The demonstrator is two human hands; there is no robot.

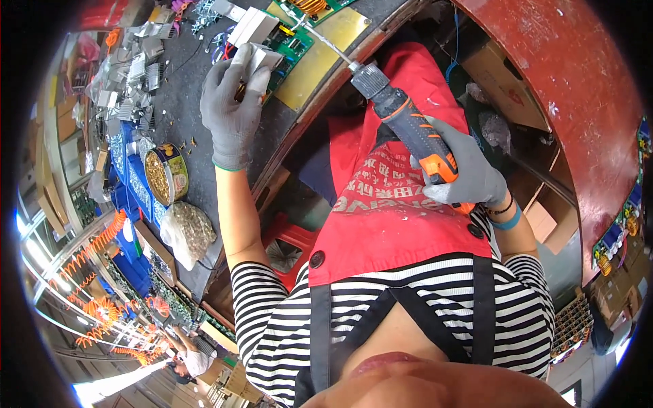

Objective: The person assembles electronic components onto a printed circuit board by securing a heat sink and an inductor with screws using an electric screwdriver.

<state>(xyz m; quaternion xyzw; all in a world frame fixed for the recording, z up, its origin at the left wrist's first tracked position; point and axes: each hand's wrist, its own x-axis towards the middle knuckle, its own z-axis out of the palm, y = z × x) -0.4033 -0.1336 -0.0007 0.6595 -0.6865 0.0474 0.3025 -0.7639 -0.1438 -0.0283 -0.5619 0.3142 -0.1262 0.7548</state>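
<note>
Left hand (232, 112), grey-gloved, is clamped over a silver heat-sink part (262, 58) on the green circuit board (289, 42), fingers curled down on it; what lies under the palm I can't make out. Right hand (469, 175), gloved too, is wrapped tight round the grip of the orange-and-grey power screwdriver (408, 126), whose long bit (325, 42) slants up to the board, tip just beside that left hand. Where the tip actually meets the board is too small to tell.

The board sits on a yellowish plate (320, 58) right at the curved near edge of the dark worktop (180, 102), and its far end is cut off by the top of the picture. Left of the board, the worktop is crowded: loose silver heat sinks (136, 75) in a heap, a round tin (166, 173) of small brass-coloured bits nearer the worktop's edge, and a clear bag (187, 231) of small parts beyond the tin. Little bare surface shows between them.

Right of the board, past the screwdriver, a red curved panel (564, 88) closes that side, with cardboard boxes (500, 81) half hidden under it. Below the board, the red apron (388, 204) covers the lap.
</note>
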